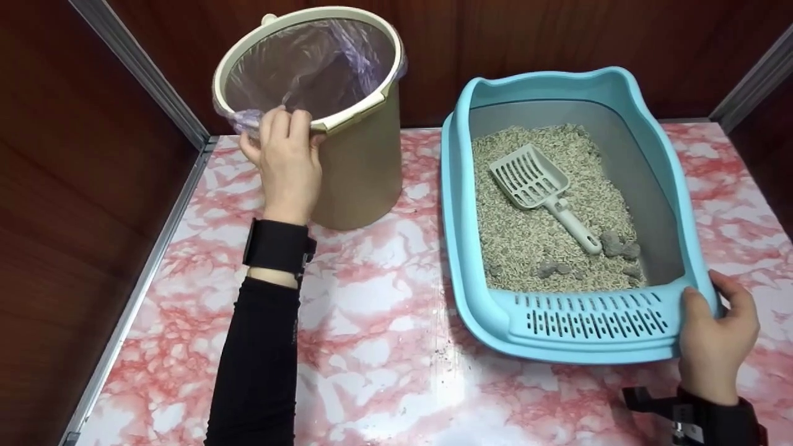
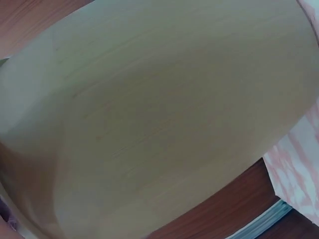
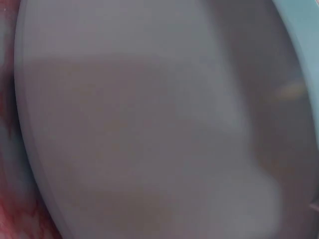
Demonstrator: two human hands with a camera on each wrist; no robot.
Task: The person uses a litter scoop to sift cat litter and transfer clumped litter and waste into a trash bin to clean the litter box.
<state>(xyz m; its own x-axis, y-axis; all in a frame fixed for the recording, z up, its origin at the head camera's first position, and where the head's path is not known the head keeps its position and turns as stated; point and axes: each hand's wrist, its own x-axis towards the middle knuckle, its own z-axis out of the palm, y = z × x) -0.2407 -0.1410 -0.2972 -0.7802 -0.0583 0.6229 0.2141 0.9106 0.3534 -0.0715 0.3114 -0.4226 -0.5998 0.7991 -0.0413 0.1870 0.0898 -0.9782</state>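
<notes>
In the head view my left hand grips the near rim of a beige trash can, fingers over the edge by the bunched purple liner bag. The can's side fills the left wrist view. My right hand holds the near right corner of a blue litter box, thumb on top of the rim. Inside the box, a pale green litter scoop lies on the cat litter, with dark clumps beside its handle. The box's grey outer wall fills the right wrist view.
Red and white marbled flooring lies under both containers, with a few loose crumbs near the box. Dark wooden panels stand behind them, and another panel with a metal edge rises on the left.
</notes>
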